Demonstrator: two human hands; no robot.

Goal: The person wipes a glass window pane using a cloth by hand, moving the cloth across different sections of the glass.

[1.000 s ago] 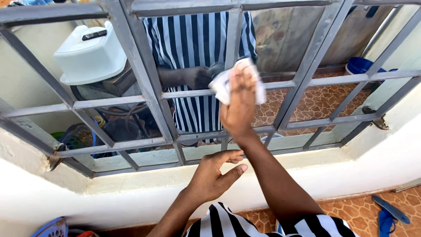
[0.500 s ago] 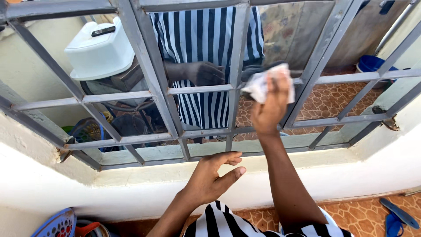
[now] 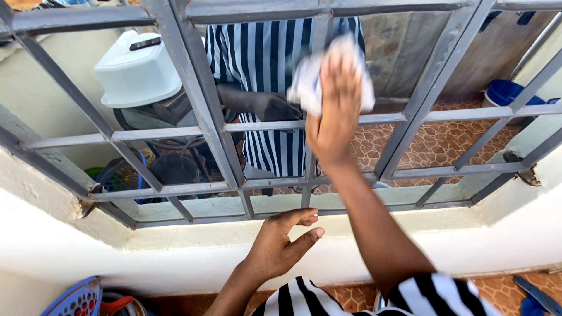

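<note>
R hand [image 3: 335, 111] pressing white cloth [image 3: 310, 82] on window [image 3: 202, 126], L hand [image 3: 281, 243] on sill [image 3: 193, 234]

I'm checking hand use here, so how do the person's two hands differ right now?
The right hand is raised against the window pane, pressing a white cloth flat; the left hand is low by the sill, holding nothing. The right hand's fingers are spread on the cloth; the left's curl loosely. Both are bare.

Crumpled white cloth [image 3: 310, 79], pressed flat against the glass of the grey-barred window [image 3: 193, 99].
</note>
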